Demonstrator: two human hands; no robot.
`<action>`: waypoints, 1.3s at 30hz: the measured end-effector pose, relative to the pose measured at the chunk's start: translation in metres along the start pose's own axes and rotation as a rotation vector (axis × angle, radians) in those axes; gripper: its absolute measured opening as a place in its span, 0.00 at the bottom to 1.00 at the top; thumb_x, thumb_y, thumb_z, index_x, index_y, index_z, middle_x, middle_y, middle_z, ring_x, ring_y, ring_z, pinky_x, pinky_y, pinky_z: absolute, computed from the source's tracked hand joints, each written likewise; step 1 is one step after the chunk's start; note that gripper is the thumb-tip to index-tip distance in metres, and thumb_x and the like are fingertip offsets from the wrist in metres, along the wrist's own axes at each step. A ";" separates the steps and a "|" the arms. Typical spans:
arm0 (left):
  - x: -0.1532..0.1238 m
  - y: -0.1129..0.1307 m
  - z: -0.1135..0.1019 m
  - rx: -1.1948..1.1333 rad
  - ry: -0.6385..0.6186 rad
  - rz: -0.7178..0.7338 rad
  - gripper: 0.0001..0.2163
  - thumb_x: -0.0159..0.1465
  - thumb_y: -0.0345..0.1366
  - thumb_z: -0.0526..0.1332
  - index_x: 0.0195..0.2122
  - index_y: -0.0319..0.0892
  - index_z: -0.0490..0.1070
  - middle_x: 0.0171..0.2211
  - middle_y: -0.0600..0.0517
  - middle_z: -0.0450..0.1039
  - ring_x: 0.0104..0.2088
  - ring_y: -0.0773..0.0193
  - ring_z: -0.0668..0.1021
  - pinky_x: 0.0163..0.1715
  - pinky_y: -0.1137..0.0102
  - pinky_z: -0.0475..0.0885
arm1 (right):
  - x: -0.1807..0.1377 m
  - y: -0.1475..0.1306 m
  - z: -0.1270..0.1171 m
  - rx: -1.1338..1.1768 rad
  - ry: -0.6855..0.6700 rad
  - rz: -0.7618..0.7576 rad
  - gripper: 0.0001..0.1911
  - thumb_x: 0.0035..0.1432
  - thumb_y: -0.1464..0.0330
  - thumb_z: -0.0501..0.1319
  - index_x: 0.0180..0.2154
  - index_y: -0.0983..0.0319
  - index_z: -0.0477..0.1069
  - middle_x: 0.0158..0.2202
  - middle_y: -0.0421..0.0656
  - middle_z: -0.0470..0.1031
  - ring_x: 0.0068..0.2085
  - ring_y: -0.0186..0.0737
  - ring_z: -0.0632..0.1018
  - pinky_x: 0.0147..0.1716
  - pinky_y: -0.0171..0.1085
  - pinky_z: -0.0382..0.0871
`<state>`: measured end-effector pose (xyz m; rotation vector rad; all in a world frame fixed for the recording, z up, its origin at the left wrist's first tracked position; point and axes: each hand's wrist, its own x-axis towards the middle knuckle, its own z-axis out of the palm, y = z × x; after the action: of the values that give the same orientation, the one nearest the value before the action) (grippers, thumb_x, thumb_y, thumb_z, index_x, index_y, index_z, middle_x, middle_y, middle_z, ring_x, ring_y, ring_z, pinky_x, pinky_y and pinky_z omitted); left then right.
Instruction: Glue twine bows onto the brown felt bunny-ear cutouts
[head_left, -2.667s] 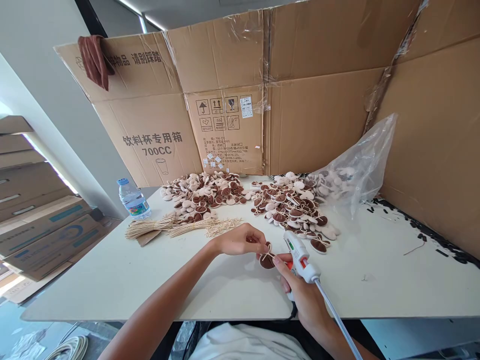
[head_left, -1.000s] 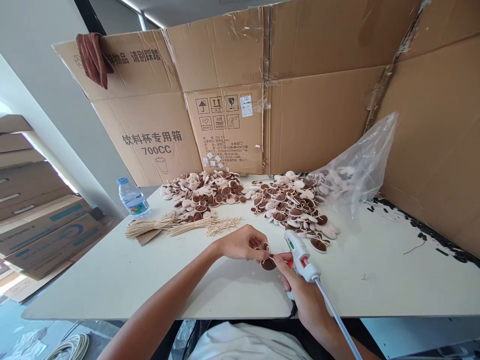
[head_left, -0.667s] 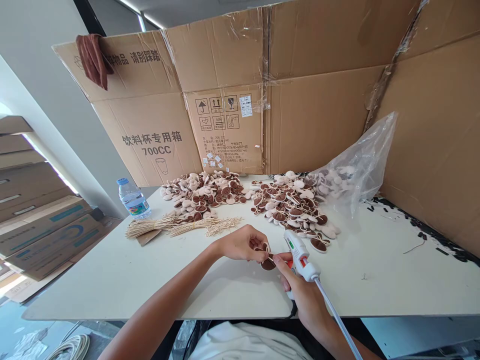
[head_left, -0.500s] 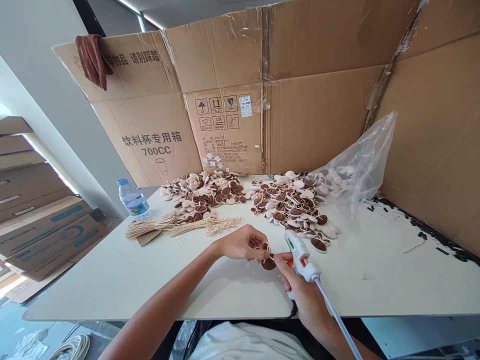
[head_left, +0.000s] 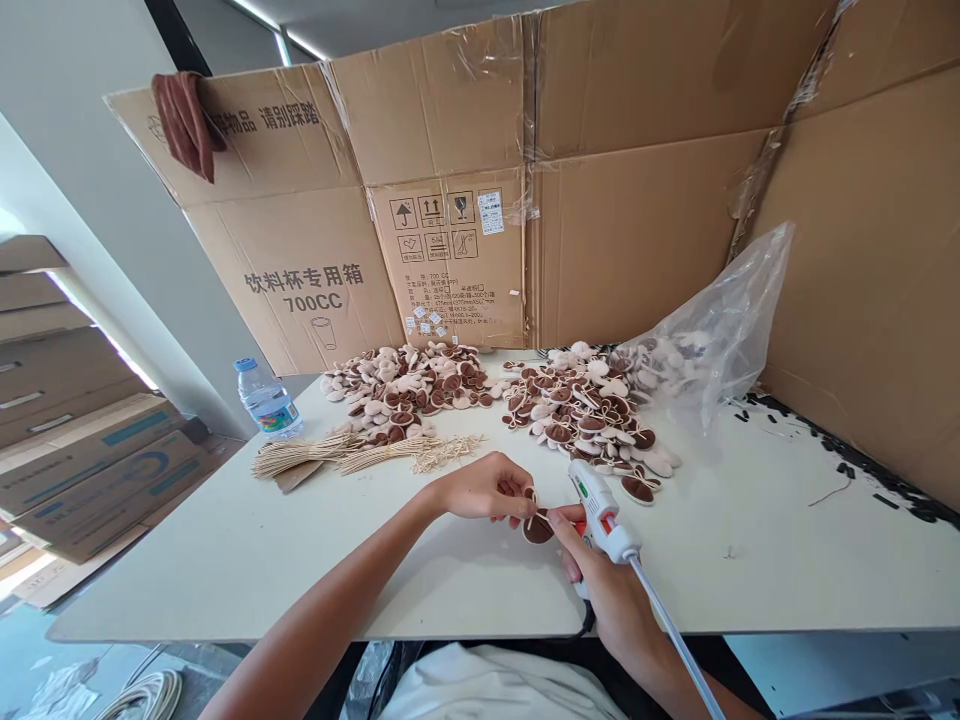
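My left hand [head_left: 487,487] is closed, its thumb and fingertips pinching a small brown plush piece [head_left: 538,529] with a pale edge and a cream cord on it. In my right hand [head_left: 600,570] sits a white glue gun [head_left: 602,510], gripped by the handle, with its nozzle end pointing away from me and a clear glue stick [head_left: 671,625] trailing from its back. The thumb and index finger of this hand also touch the plush piece near the cord. Part of the piece and the gun's handle are hidden by my fingers.
Piles of brown and cream plush pieces [head_left: 420,385] and corded ones [head_left: 577,405] lie behind my hands. Cream cords [head_left: 307,455] and a water bottle [head_left: 268,400] are at left. A plastic bag [head_left: 739,320], black bits [head_left: 847,470] and cardboard walls [head_left: 637,230] border the table [head_left: 225,560].
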<state>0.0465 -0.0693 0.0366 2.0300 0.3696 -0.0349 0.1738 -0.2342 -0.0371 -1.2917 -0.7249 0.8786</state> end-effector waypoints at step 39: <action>0.000 0.002 0.001 0.051 0.016 0.077 0.04 0.58 0.31 0.63 0.31 0.37 0.77 0.25 0.53 0.76 0.25 0.70 0.73 0.26 0.77 0.66 | 0.000 -0.006 0.000 0.008 -0.013 -0.007 0.19 0.60 0.51 0.67 0.35 0.61 0.76 0.17 0.32 0.59 0.21 0.33 0.60 0.22 0.37 0.54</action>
<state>0.0472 -0.0715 0.0379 2.0944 0.3030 0.0203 0.1747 -0.2344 -0.0316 -1.2760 -0.7353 0.8841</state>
